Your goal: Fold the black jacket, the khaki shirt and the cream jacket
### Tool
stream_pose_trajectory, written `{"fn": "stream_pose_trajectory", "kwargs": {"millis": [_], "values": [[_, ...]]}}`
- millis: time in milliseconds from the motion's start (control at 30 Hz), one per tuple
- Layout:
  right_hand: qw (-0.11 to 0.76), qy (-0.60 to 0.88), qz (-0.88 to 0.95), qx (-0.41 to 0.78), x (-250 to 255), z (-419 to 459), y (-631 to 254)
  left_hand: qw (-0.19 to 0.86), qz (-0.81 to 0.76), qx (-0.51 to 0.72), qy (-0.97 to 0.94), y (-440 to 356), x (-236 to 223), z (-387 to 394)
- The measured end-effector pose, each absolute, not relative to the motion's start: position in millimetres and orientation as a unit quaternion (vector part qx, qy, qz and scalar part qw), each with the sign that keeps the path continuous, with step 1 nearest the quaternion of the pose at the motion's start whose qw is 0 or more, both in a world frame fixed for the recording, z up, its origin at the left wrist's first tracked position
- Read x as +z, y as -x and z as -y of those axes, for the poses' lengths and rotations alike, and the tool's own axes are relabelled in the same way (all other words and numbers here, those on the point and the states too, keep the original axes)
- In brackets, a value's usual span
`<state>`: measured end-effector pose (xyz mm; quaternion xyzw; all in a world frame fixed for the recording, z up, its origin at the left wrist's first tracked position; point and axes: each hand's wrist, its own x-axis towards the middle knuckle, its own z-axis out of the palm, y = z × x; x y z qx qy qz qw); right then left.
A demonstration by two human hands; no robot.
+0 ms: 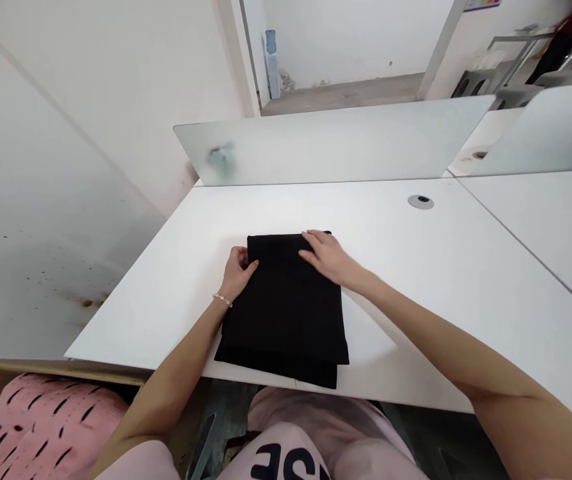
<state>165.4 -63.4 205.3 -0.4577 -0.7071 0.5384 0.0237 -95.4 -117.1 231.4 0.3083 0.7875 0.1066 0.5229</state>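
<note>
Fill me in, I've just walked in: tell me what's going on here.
A person is working at a white desk with both bare hands on a folded black cloth. The left hand, with a beaded bracelet at the wrist, is curled at the cloth's far edge. The right hand lies spread across its far right corner. A frosted divider panel stands at the desk's far side, and pink patterned fabric sits low on the left, below the desk's edge.
</note>
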Motion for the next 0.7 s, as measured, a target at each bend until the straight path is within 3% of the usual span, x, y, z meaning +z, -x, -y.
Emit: {"fn": "stream_pose_trajectory", "kwargs": {"millis": [100, 333, 500, 700], "values": [[-0.004, 0.413, 0.776, 0.477, 195.5, 82.8, -140.4, 0.481, -0.808, 0.105, -0.323, 94.2, 234.7, 117.4], [0.017, 0.318, 0.826, 0.464, 194.2, 100.2, -125.2, 0.577, -0.778, 0.064, -0.240, 86.9, 228.0, 87.9], [0.002, 0.321, 0.828, 0.460, 191.8, 96.4, -123.2, 0.521, -0.776, 0.001, -0.356, 80.0, 208.9, 72.1], [0.051, 0.406, 0.739, 0.535, 196.7, 92.1, -149.9, 0.508, -0.780, 0.120, -0.346, 79.1, 217.8, 81.8]]}}
